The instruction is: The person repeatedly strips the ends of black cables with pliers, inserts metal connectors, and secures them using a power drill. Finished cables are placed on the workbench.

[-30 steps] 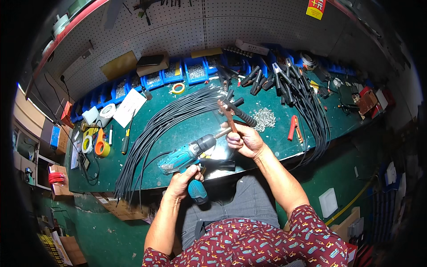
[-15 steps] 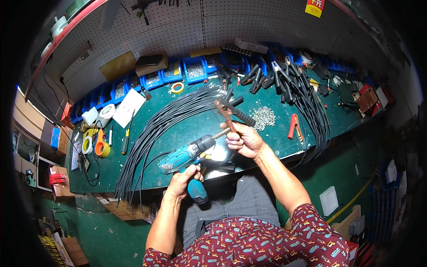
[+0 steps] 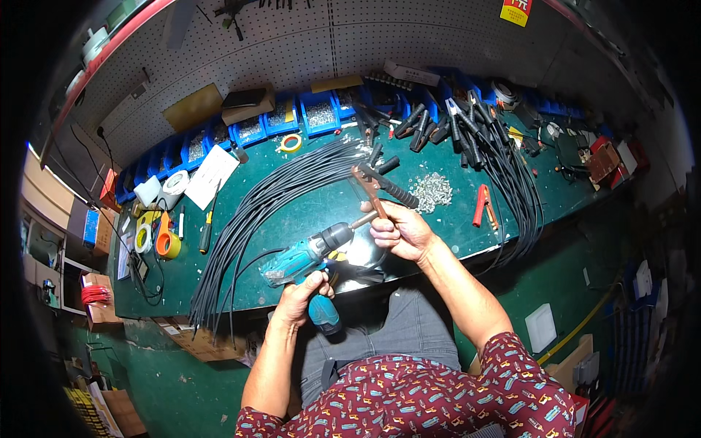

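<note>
My left hand [image 3: 298, 298] is wrapped round the grip of a teal cordless drill [image 3: 293, 261], whose nose points up and to the right. The drill's long bit [image 3: 363, 220] reaches to the clamp beside my right fingers; the exact contact is hidden. My right hand [image 3: 401, 230] is closed on a copper-coloured clamp [image 3: 371, 188] with a black ribbed handle [image 3: 398, 192]. Behind them, a bundle of black cables [image 3: 263, 193] curves across the green bench. A pile of small metal screws or fittings [image 3: 432, 191] lies just beyond my right hand.
Blue parts bins [image 3: 319, 119] line the back of the bench [image 3: 197, 281]. Several black-handled clamps with cables [image 3: 471, 135] lie at right, near a red-handled clamp [image 3: 482, 206]. Tape rolls [image 3: 168, 237] and a screwdriver [image 3: 207, 230] are on the left.
Almost nothing differs. Both hands, the drill and the clamp keep nearly the same place, with only a very slight shift.
</note>
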`<state>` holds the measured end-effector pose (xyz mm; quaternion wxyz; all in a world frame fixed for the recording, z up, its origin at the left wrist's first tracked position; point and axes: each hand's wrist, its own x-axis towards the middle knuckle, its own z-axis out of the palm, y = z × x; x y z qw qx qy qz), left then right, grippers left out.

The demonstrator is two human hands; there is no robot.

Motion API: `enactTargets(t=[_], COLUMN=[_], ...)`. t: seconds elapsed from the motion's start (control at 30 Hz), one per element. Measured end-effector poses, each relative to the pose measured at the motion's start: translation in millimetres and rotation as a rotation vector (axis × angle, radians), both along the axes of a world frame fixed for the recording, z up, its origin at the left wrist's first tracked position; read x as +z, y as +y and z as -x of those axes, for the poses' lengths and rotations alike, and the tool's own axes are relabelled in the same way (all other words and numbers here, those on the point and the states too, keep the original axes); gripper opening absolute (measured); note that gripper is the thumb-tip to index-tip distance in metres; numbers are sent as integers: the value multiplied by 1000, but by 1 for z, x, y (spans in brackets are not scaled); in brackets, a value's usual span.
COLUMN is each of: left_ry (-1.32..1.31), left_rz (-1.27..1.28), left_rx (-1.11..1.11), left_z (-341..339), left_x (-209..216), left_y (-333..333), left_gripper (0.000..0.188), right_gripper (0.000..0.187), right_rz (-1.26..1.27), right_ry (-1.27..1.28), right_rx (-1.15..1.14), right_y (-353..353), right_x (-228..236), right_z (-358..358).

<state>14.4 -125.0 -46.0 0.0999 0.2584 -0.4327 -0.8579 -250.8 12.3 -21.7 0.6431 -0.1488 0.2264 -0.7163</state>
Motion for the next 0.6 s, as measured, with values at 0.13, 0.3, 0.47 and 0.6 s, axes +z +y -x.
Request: enactTargets(t=[0.13,0.3,0.47,0.6], left_ry=[31,65,45,-81], left_rz=[-19,-108,-48,680], left_rx=[-12,-28,-38,130], left_z=[-1,-3,-15,-2], left_x=[-5,-3,11,27], left_y=[-2,-4,-23,-54], left_gripper=[36,41,48,37], right_gripper=[33,34,34,33], right_rz=[10,17,89,22], right_ry=[5,-1,6,88], right_rx=[13,2,-115,-358], right_y=[-1,-1,-2,-4], right_x=[2,5,-6,-19], right_z=[-1,-4,3,9])
